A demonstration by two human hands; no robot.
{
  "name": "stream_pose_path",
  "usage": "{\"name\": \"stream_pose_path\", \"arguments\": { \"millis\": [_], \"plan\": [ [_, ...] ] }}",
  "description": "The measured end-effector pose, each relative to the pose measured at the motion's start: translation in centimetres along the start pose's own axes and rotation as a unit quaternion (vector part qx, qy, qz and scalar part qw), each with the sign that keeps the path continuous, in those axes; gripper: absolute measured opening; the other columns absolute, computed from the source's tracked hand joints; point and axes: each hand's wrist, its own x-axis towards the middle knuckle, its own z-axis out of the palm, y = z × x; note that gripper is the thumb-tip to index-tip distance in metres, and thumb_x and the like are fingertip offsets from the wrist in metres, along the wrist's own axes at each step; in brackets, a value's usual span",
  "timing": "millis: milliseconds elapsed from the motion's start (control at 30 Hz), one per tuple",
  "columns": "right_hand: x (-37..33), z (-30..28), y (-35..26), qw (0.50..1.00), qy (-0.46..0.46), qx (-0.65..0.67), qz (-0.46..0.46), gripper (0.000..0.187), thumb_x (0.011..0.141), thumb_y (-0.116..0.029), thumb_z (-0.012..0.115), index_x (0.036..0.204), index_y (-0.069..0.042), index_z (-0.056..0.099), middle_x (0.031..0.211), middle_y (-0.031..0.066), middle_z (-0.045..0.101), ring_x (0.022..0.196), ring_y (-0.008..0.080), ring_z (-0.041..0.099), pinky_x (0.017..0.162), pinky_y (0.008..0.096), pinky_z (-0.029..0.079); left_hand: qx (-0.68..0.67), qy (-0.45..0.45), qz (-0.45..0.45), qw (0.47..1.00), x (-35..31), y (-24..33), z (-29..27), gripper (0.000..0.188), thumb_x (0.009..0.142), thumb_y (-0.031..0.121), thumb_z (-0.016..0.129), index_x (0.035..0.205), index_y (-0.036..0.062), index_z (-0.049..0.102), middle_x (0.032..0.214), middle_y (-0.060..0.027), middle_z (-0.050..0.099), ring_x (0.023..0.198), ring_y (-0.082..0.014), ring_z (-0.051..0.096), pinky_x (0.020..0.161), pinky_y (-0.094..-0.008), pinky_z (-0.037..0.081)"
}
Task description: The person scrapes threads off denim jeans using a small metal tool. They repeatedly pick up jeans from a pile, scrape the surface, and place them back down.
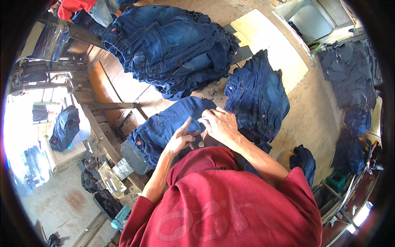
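A pair of blue jeans (170, 119) lies folded lengthwise in front of me, its waistband end to the left. Its narrow end lies between my hands, close to my body. My left hand (181, 139) is at that end, index finger stretched along the denim and the other fingers curled at the edge. From the right, my right hand (221, 124) grips the same end, thumb and fingers pinched together on the cloth. The exact hold of the left fingertips is partly hidden. A small pale round thing (201, 144) shows just below the hands.
A large heap of blue jeans (168, 45) lies beyond, with a smaller jeans pile (259, 96) to the right. Dark garments (349, 74) lie at the far right. Wooden beams (109, 106) run along the left. Another person's red garment (76, 7) shows at the upper left.
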Motion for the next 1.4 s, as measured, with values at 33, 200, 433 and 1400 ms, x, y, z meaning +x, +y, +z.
{"name": "stream_pose_path", "arguments": {
  "millis": [33, 200, 433, 1400],
  "plan": [
    [0.2, -0.1, -0.2, 1.000, -0.014, -0.006, -0.001, 0.022, 0.100, -0.033, 0.072, 0.096, -0.012, 0.067, 0.089, 0.0090, 0.075, 0.090, 0.0330, 0.073, 0.069, 0.0459, 0.061, 0.003, -0.007, 0.004, 1.000, 0.0, -0.2, -0.1, 0.106, 0.087, -0.008, 0.060, 0.178, 0.0116, 0.009, 0.141, -0.0329, 0.067, 0.060, -0.0082, 0.055, 0.062, -0.0284, 0.060],
    [1.0, -0.2, -0.4, 0.999, -0.036, 0.023, 0.015, 0.022, 0.099, -0.033, 0.074, 0.095, -0.013, 0.068, 0.085, 0.0098, 0.075, 0.088, 0.0338, 0.074, 0.068, 0.0475, 0.061, 0.003, -0.017, 0.000, 1.000, 0.2, -0.7, -0.8, 0.105, 0.087, -0.009, 0.058, 0.178, 0.0124, 0.009, 0.146, -0.0305, 0.064, 0.063, -0.0078, 0.059, 0.066, -0.0306, 0.062],
    [1.8, 0.3, -0.5, 1.000, -0.012, -0.008, 0.019, 0.023, 0.097, -0.033, 0.076, 0.093, -0.012, 0.069, 0.085, 0.0120, 0.076, 0.086, 0.0358, 0.075, 0.069, 0.0500, 0.061, -0.031, -0.054, 0.011, 0.998, 0.6, -1.2, -1.6, 0.107, 0.086, -0.007, 0.059, 0.178, 0.0115, 0.008, 0.150, -0.0333, 0.060, 0.065, -0.0076, 0.061, 0.070, -0.0321, 0.063],
    [-3.0, 3.0, 9.5, 0.904, 0.015, 0.114, 0.411, 0.071, 0.094, -0.071, 0.075, 0.092, 0.000, 0.070, 0.081, 0.0211, 0.072, 0.075, 0.0334, 0.072, 0.073, 0.0474, 0.053, 0.424, 0.547, 0.198, 0.694, -12.0, -4.4, -9.7, 0.050, 0.091, 0.035, 0.088, 0.118, -0.0032, 0.071, 0.112, -0.0212, 0.071, 0.105, -0.0386, 0.068, 0.098, -0.0510, 0.053]
  ]
}}
